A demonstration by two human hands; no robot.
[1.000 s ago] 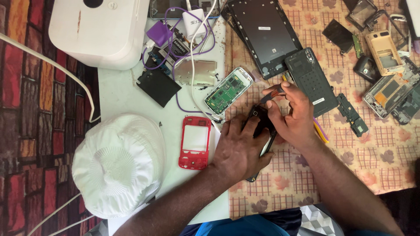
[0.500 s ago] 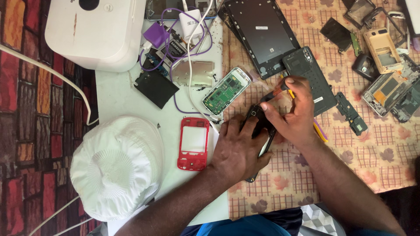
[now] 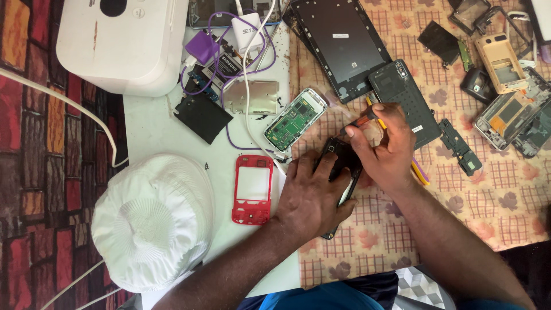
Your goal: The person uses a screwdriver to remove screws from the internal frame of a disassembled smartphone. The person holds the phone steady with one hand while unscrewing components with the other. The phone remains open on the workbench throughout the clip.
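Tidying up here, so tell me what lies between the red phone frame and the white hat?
Nothing: in the head view, only bare white table separates the red phone frame from the white hat.

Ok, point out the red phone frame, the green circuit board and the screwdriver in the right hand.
red phone frame (image 3: 252, 212), head view, on its lower red panel.
green circuit board (image 3: 294, 119), head view, middle of the board.
screwdriver (image 3: 363, 121), head view, on the orange-and-black handle just above the right hand (image 3: 385, 150).

You look down on a white tabletop (image 3: 155, 129), its right part under a tan cloth (image 3: 505, 201) printed with brown leaves and red grids. From nine to seven o'clock lies a floor covering (image 3: 40, 172) of red, orange and black blocks. Light is even and soft.
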